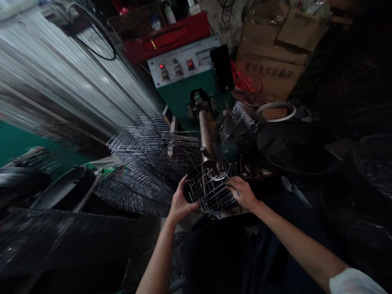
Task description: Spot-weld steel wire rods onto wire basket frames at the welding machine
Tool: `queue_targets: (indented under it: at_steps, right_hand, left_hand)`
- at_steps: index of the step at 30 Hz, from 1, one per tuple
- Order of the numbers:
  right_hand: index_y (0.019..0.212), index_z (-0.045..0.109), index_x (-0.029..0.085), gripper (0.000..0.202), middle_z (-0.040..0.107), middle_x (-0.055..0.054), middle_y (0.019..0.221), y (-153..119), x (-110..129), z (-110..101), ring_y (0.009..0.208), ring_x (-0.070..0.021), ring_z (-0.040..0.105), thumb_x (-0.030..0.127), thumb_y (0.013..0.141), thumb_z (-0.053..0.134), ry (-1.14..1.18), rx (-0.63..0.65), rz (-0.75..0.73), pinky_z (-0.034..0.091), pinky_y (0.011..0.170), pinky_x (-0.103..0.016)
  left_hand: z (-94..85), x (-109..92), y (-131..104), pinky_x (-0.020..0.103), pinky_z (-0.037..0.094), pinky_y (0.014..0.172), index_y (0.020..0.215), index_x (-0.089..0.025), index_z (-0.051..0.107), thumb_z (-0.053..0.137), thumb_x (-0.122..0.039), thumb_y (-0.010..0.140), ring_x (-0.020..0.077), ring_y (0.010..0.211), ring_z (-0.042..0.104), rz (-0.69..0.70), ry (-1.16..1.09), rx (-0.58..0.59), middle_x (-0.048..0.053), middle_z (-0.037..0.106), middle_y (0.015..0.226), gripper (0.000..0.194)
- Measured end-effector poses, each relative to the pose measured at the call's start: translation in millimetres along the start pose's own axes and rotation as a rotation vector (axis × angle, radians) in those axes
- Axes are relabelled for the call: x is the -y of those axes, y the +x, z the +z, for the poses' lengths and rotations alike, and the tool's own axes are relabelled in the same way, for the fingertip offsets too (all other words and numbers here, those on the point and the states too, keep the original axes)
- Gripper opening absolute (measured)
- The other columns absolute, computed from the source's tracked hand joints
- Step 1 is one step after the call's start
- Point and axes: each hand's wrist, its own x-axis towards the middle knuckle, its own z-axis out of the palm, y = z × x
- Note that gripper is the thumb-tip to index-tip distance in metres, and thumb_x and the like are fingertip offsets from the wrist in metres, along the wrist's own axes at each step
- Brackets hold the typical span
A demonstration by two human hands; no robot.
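A small wire grid [202, 190] lies between my two hands, below the end of a thick metal arm [206, 130] on a green machine. At the arm's tip a round metal ring [218, 176] rests against the grid. My left hand [180, 204] holds the grid's left side, with thumb and fingers curved around the edge. On the opposite side, my right hand [243, 192] has its fingers closed at the grid's edge near the ring. Its fingertips are partly hidden in the dim light.
Stacked wire grids [137, 163] rise to the left. More bent wire pieces [240, 122] stand right of the arm. Behind are the machine's control panel [183, 61], a phone [222, 67] and a cardboard box [269, 53]. Dark round tubs [297, 143] fill the right.
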Motion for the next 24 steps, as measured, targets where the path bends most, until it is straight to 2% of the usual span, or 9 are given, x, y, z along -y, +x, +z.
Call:
queue_targets:
  at_steps: [6, 10, 14, 19, 24]
  right_hand:
    - [0.093, 0.065, 0.021, 0.012, 0.067, -0.006, 0.087, 4, -2, -5, 0.083, -0.0212, 0.063, 0.020, 0.098, 0.055, -0.052, 0.026, 0.075, 0.051, 0.077, -0.034]
    - [0.095, 0.065, 0.021, 0.010, 0.069, -0.006, 0.091, 17, -15, 4, 0.085, -0.0218, 0.064, 0.018, 0.096, 0.056, -0.064, -0.016, 0.081, 0.051, 0.077, -0.034]
    - [0.094, 0.064, 0.021, 0.011, 0.067, -0.007, 0.090, 25, -21, 13, 0.086, -0.0225, 0.062, 0.015, 0.096, 0.054, -0.065, -0.020, 0.052, 0.050, 0.077, -0.034]
    - [0.096, 0.064, 0.023, 0.014, 0.066, -0.007, 0.089, 25, -23, 18, 0.085, -0.0228, 0.060, 0.014, 0.096, 0.052, -0.067, -0.008, 0.040, 0.050, 0.077, -0.035]
    - [0.096, 0.063, 0.023, 0.014, 0.064, -0.006, 0.089, 24, -24, 20, 0.086, -0.0228, 0.059, 0.014, 0.095, 0.052, -0.064, -0.005, 0.050, 0.049, 0.078, -0.035]
  left_hand:
    - [0.0, -7, 1, 0.048, 0.044, 0.108, 0.152, -0.030, 0.030, 0.085, -0.026, 0.057, 0.0292, 0.121, 0.059, -0.037, -0.034, 0.004, 0.008, 0.061, 0.133, 0.110]
    - [1.3, 0, 17, 0.047, 0.046, 0.106, 0.148, -0.028, 0.035, 0.087, -0.028, 0.055, 0.0294, 0.119, 0.061, -0.018, -0.001, -0.046, 0.008, 0.062, 0.130, 0.106]
    - [-0.6, 11, 29, 0.048, 0.047, 0.107, 0.148, -0.029, 0.033, 0.086, -0.027, 0.056, 0.0303, 0.123, 0.059, 0.002, 0.011, -0.038, 0.009, 0.060, 0.135, 0.107]
    - [-0.9, 17, 32, 0.049, 0.046, 0.107, 0.149, -0.028, 0.032, 0.086, -0.028, 0.056, 0.0309, 0.125, 0.059, -0.026, 0.033, -0.030, 0.011, 0.059, 0.137, 0.108]
    - [0.4, 15, 33, 0.049, 0.047, 0.106, 0.150, -0.029, 0.031, 0.086, -0.030, 0.056, 0.0308, 0.123, 0.061, -0.032, 0.032, -0.035, 0.011, 0.059, 0.138, 0.109]
